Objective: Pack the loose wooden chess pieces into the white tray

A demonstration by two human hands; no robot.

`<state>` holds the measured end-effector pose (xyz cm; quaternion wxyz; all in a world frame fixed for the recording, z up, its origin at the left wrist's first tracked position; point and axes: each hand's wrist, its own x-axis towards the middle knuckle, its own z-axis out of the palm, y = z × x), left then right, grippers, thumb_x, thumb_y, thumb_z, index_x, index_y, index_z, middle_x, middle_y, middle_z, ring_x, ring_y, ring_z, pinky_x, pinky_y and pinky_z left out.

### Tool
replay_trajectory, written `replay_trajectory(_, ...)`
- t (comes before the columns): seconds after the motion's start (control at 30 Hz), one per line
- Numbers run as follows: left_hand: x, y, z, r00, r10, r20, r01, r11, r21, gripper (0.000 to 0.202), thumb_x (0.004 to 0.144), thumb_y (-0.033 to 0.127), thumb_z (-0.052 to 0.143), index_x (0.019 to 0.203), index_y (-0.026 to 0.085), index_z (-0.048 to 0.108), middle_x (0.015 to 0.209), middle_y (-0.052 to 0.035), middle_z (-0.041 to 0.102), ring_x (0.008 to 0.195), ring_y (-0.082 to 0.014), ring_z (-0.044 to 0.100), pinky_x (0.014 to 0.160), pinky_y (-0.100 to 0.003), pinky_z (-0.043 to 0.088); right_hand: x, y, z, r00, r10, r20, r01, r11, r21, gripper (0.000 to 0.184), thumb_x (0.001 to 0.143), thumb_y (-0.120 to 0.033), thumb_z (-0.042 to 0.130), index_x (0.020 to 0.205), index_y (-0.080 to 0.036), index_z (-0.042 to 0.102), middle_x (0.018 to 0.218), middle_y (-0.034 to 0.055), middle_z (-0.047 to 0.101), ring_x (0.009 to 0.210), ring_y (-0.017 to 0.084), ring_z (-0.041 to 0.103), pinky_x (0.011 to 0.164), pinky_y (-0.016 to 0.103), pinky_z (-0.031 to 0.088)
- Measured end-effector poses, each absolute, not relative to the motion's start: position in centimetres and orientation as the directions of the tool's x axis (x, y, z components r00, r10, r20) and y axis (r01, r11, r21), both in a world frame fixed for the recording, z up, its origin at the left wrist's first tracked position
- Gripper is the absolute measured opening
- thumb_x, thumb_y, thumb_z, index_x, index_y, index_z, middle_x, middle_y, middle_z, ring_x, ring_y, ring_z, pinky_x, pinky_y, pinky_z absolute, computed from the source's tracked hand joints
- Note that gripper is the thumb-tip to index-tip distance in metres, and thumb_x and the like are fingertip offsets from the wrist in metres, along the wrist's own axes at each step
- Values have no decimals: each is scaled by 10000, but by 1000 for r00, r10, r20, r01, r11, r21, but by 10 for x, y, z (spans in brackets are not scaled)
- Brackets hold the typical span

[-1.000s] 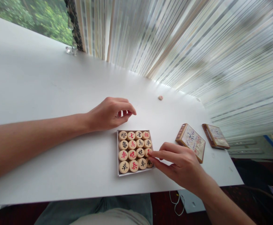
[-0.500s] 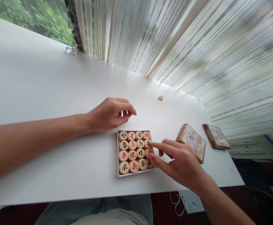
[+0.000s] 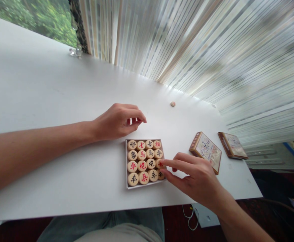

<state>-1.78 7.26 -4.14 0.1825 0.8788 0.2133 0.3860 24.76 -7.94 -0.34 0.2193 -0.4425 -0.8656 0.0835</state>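
Observation:
A shallow white box tray (image 3: 126, 164) holds rows of round wooden Chinese chess pieces (image 3: 142, 165), marked with red or black characters. My right hand (image 3: 192, 173) reaches in from the right with index finger and thumb apart. Its index fingertip rests on or just over the red piece (image 3: 159, 164) in the third row's right end, partly covering it. The thumb tip is by the black piece (image 3: 160, 174) below that one. Behind the tray's upper left corner, my left hand (image 3: 120, 121) rests on the table, fingers loosely curved, thumb apart, holding nothing.
Two printed cardboard boxes (image 3: 207, 153) (image 3: 232, 145) lie on the white table (image 3: 61, 181) to the right. One loose piece (image 3: 173, 104) lies farther back. A clear glass ornament (image 3: 75, 52) stands by the string curtain (image 3: 142, 40). The table's front edge is close to my lap.
My right hand has shifted slightly down along the right column, its index fingertip going from the black piece in the second row to the red one below. The left hand keeps its place.

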Motion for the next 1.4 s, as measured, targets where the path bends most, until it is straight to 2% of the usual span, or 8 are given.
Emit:
replay_trajectory(0.23,-17,73,-41,611,522,595,235,-838,492,179,925,131,623,981,170,789,911,-61,791,749,-142,718,682,-235,545,247,-80,-5,-516,799,308,728,599,-334,131,996,-201,721,1018,-152,840,716,24,708,549,110,621,524,235,464)
replay_trajectory(0.4,-18,73,-42,611,525,593,240,-836,494,190,920,124,620,986,167,793,910,-61,787,743,-139,714,685,-231,540,249,-81,2,-513,808,291,715,589,-377,114,987,-181,725,1024,-161,831,715,11,695,542,100,605,521,228,453)
replay_trajectory(0.57,-18,73,-42,616,524,588,238,-835,495,193,920,119,617,990,163,791,916,-60,785,744,-135,711,698,-227,536,252,-88,6,-567,795,216,681,600,-420,149,1011,-169,671,1021,-158,819,718,20,680,576,118,613,545,244,452)
replay_trajectory(0.87,-18,73,-42,621,522,585,238,-836,494,187,923,125,618,989,167,788,909,-57,781,745,-134,709,704,-224,528,261,-100,0,-661,745,90,691,651,-314,234,1047,-243,603,1173,-203,797,728,13,598,577,152,507,566,298,371)
replay_trajectory(1.1,-18,72,-41,626,533,569,245,-827,506,194,928,120,612,999,158,788,924,-64,782,750,-134,709,700,-219,516,267,-96,1,-687,726,45,687,668,-286,225,1053,-250,607,1190,-234,785,775,14,605,615,153,513,600,310,353)
replay_trajectory(1.4,-18,72,-41,626,546,557,255,-818,516,196,931,128,605,996,173,785,917,-61,783,745,-137,708,701,-225,514,268,-83,10,-772,634,33,616,761,-204,230,1059,-244,584,1165,-224,787,804,20,638,612,143,547,593,313,379)
